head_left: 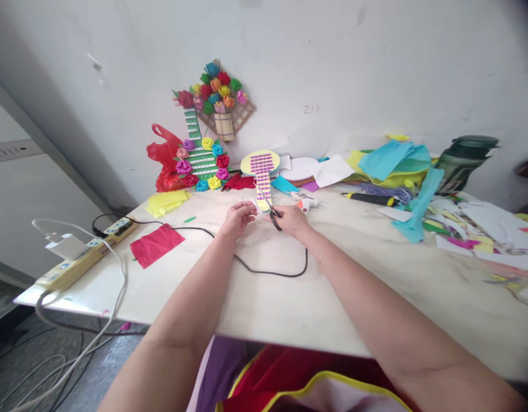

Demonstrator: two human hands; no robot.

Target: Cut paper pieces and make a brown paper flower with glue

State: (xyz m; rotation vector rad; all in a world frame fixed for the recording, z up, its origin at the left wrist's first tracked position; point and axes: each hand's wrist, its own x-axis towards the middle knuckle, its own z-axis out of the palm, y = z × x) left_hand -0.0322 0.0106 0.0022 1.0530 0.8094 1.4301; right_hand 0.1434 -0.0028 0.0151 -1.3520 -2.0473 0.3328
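Observation:
My right hand (pixel 293 221) is closed around the black handles of a pair of scissors (pixel 276 220), whose blades point away from me and to the left. Facing it, my left hand (pixel 238 220) has its fingers curled in a pinch. A thin whitish strip or scrap shows by those fingertips, close to the scissors, but it is too blurred to name. Just beyond both hands lies a yellow guitar-shaped craft piece (pixel 264 178) with purple and white strips. A glue gun (pixel 305 203) with a white body and orange part rests behind my right hand.
On the left are a power strip (pixel 81 256) with a white charger (pixel 66 247) and a red paper sheet (pixel 157 245). A black cable (pixel 272 274) loops before my hands. Paper flowers (pixel 218 163) line the wall. A craft knife (pixel 370 199), paper scraps and a dark bottle (pixel 467 163) are right.

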